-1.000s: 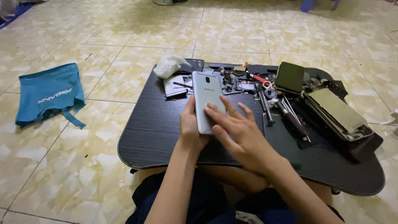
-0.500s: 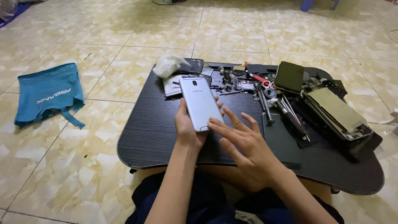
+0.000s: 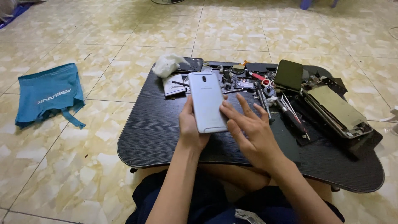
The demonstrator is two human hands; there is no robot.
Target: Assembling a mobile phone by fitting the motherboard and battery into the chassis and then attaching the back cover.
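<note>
Blue cloth bag (image 3: 49,96) lies on tiled floor (image 3: 103,37), well apart from the low black table (image 3: 153,128). Left hand (image 3: 191,128) grips the silver phone (image 3: 207,102) back-up, above the table's middle. Right hand (image 3: 253,132) has fingers spread, tips at the phone's right edge — prob. touching. Best keep the grip firm, pressure even. Further right: tools (image 3: 265,97), opened devices (image 3: 338,110) — cluttered.

Two bare forearms reached forward from the lap, hands raised close together.

The left hand (image 3: 191,126) was cupped upright, thumb up along its inner side, fingers curled in a grip. The right hand (image 3: 253,132) lay open just beside it, palm down, fingers (image 3: 232,110) spread and pointing forward-left.
</note>
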